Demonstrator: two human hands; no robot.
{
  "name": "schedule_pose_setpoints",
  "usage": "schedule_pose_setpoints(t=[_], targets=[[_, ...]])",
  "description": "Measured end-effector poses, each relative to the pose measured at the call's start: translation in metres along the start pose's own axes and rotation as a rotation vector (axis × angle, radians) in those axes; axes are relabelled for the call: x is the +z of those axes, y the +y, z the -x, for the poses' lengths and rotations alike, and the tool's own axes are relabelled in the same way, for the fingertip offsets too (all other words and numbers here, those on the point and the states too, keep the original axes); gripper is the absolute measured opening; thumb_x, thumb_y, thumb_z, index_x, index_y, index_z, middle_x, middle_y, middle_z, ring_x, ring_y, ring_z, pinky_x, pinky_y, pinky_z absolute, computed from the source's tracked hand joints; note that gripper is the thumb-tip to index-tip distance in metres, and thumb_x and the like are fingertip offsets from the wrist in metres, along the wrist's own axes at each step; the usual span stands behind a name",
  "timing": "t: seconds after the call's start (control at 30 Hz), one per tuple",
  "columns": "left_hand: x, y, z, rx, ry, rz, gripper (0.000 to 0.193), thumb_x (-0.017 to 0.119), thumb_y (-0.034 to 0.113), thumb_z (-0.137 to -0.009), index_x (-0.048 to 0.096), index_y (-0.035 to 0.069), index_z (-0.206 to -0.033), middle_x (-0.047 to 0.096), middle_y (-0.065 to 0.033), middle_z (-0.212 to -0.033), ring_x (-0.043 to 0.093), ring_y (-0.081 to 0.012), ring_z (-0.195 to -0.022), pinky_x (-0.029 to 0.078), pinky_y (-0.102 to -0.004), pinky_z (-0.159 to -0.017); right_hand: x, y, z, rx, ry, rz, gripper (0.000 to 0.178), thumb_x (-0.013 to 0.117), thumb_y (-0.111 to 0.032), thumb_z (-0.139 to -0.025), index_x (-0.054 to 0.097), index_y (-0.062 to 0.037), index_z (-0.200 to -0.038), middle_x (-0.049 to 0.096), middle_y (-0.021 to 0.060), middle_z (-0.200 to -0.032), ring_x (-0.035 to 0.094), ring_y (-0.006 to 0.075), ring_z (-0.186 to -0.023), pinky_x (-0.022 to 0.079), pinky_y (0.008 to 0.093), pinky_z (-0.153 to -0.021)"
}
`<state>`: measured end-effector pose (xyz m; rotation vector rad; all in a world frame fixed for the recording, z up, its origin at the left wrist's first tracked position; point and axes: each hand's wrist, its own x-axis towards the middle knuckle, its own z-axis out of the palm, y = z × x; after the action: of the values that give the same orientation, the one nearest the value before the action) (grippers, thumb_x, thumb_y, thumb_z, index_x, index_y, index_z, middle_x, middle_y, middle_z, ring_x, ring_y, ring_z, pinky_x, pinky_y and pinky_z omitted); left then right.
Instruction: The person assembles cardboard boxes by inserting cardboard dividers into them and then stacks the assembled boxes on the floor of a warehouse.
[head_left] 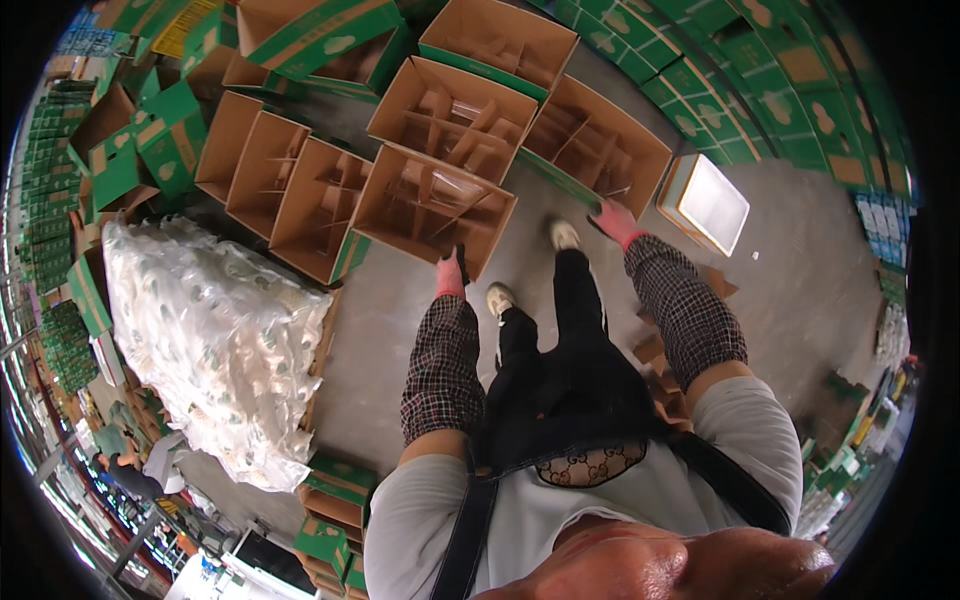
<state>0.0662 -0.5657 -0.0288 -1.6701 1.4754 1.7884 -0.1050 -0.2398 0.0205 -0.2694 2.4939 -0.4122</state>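
Observation:
My left hand (452, 272), in a red glove with dark fingertips, is closed at the near rim of an open cardboard box (376, 222). Thin cardboard dividers and clear plastic show inside that box. To the right, my gloved right hand (614, 222) reaches to the near edge of another divided box (640, 155) with a green outer side; its fingers look apart, and whether they touch the box is hard to see. Behind the left-hand box sits a further open box (390, 115) with crossed dividers.
Several open boxes (285, 200) lean in a row at left. Beside them is a large plastic-wrapped heap (210, 340). A white foam-lined box (710, 205) stands on the concrete floor (800, 260) at right. Green cartons (690, 90) are stacked behind it. A person (130, 470) is far left.

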Motion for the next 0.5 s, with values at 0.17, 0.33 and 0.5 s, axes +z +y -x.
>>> schedule_pose_setpoints(t=[0.17, 0.33, 0.5], targets=[[0.104, 0.06, -0.073, -0.08, 0.084, 0.047, 0.056, 0.062, 0.048, -0.073, 0.059, -0.007, -0.084, 0.053, -0.011, -0.063, 0.054, -0.0233, -0.057, 0.043, -0.0359, -0.05, -0.016, 0.005, -0.212, -0.057, 0.142, 0.305, 0.058, 0.052, -0.043, -0.077, 0.04, -0.0088, -0.123, 0.042, 0.0156, -0.125, 0.041, 0.0309, -0.113, 0.035, 0.0493, -0.09], [0.134, 0.07, -0.186, -0.137, 0.249, 0.16, 0.06, 0.062, 0.05, -0.072, 0.06, -0.008, -0.088, 0.056, -0.01, -0.074, 0.05, -0.0209, -0.061, 0.043, -0.0355, -0.051, -0.004, -0.035, -0.383, -0.29, 0.265, 0.387, 0.064, 0.058, -0.04, -0.075, 0.037, -0.0046, -0.124, 0.052, 0.0182, -0.109, 0.05, 0.0331, -0.1, 0.041, 0.0419, -0.084], [0.147, 0.027, -0.221, 0.198, 0.475, -0.096, 0.04, 0.056, 0.035, -0.078, 0.059, -0.005, -0.079, 0.061, -0.0201, -0.077, 0.057, -0.0356, -0.073, 0.044, -0.0405, -0.066, 0.033, -0.052, -0.428, -0.566, -0.014, 0.191, 0.049, 0.054, -0.029, -0.076, 0.044, -0.0081, -0.119, 0.057, 0.0141, -0.104, 0.053, 0.027, -0.098, 0.042, 0.0349, -0.084]])
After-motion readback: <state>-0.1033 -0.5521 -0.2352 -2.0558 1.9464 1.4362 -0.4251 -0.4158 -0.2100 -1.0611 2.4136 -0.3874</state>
